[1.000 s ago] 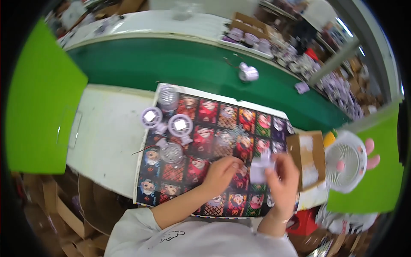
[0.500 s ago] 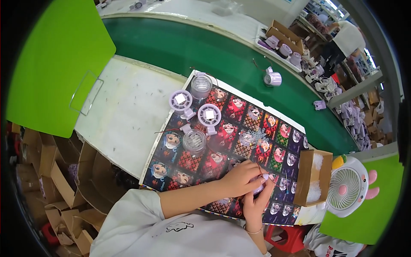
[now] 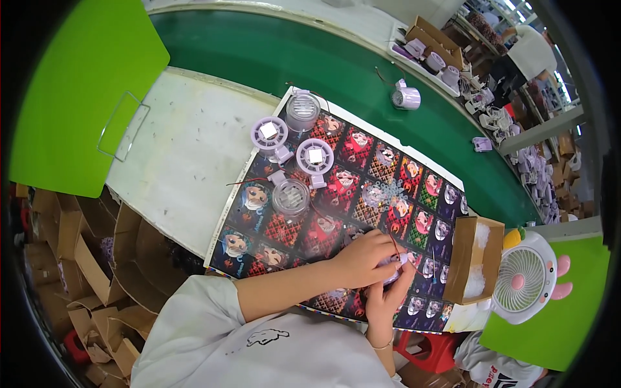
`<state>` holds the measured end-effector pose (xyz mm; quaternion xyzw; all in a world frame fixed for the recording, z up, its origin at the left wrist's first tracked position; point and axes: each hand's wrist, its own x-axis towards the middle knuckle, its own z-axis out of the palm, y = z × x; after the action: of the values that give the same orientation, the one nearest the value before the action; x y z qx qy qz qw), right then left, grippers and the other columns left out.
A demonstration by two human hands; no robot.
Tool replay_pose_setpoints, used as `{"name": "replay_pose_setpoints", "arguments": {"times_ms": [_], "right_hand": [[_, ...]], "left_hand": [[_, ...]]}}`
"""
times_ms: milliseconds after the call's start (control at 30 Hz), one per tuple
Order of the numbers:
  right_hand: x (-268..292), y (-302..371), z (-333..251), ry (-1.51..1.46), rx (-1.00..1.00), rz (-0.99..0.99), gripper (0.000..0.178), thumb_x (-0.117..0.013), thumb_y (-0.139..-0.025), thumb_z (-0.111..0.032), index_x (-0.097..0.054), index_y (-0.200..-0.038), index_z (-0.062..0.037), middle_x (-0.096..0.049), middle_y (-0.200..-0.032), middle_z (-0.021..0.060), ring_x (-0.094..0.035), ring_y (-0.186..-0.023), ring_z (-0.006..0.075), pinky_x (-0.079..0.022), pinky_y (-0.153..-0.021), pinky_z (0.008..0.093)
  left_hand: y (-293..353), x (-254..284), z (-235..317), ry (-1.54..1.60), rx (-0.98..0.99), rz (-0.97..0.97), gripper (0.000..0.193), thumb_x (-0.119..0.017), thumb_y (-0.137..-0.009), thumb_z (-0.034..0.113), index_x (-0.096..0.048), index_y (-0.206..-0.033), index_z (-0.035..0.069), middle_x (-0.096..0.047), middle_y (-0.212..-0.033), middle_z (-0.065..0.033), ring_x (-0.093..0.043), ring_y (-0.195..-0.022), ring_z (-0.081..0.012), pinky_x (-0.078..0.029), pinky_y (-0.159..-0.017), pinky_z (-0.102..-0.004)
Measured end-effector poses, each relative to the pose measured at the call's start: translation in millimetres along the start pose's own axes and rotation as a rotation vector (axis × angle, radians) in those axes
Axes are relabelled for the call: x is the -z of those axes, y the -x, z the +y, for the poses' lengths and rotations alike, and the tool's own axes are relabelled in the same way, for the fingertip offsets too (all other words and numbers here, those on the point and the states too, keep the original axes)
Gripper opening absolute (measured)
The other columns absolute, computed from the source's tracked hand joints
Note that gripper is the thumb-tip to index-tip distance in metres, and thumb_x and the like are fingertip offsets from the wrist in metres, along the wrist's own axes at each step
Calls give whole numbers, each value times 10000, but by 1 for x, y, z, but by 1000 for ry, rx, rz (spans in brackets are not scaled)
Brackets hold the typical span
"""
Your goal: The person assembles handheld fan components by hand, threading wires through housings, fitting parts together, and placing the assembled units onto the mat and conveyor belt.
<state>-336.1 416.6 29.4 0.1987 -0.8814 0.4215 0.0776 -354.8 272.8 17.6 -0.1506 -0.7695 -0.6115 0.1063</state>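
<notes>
The left hand and right hand curl together around a lavender plastic housing, above the printed sheet's near side. Its narrow stub points rightward; fingers hide the body, so its long axis cannot be told.

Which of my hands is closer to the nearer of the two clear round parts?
Left. The left hand is right of the clear part, nearer you; the right hand is farther in both directions.

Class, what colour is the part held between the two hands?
The held part, partly hidden, is pale lilac, clearest in the head view.
</notes>
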Motion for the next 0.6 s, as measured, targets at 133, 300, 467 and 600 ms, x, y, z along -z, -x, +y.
{"name": "replay_pose_setpoints", "arguments": {"times_ms": [133, 300, 467, 600], "right_hand": [[0, 1, 2, -34, -4, -1, 472, -571, -871, -87, -428, -1309, 18, -482, -1192, 150, -484, -1116, 257, -375, -980, 364], [0, 2, 1, -20, 3, -5, 475, -576, -875, -95, -425, -1311, 19, -480, -1191, 148, -481, -1114, 249, -380, -976, 361], [0, 2, 7, -31, -43, -38, 492, -584, -869, -103, -418, -1316, 18, -477, -1180, 134, -475, -1094, 231, -382, -966, 349], [4, 6, 10, -19, -42, -28, 525, -596, -863, -127, -403, -1330, 17, -476, -1178, 132, -477, -1059, 217, -386, -953, 336]], "left_hand": [[-1, 0, 1, 4, 8, -14, 302, -592, -874, 200, -626, -1119, 26, -624, -1098, -113, -540, -1030, -299, -400, -941, -419], [1, -1, 1, 7, -7, 19, 293, -589, -869, 192, -627, -1105, 23, -623, -1086, -115, -543, -1023, -302, -406, -933, -420], [11, 20, 24, -340, 13, 152, 285, -625, -816, 152, -627, -1067, 17, -612, -1038, -134, -553, -993, -314, -453, -849, -414], [29, 89, 59, -828, 143, 463, 435, -758, -694, 159, -618, -1085, 30, -564, -1071, -149, -564, -944, -321, -462, -786, -437]]}}
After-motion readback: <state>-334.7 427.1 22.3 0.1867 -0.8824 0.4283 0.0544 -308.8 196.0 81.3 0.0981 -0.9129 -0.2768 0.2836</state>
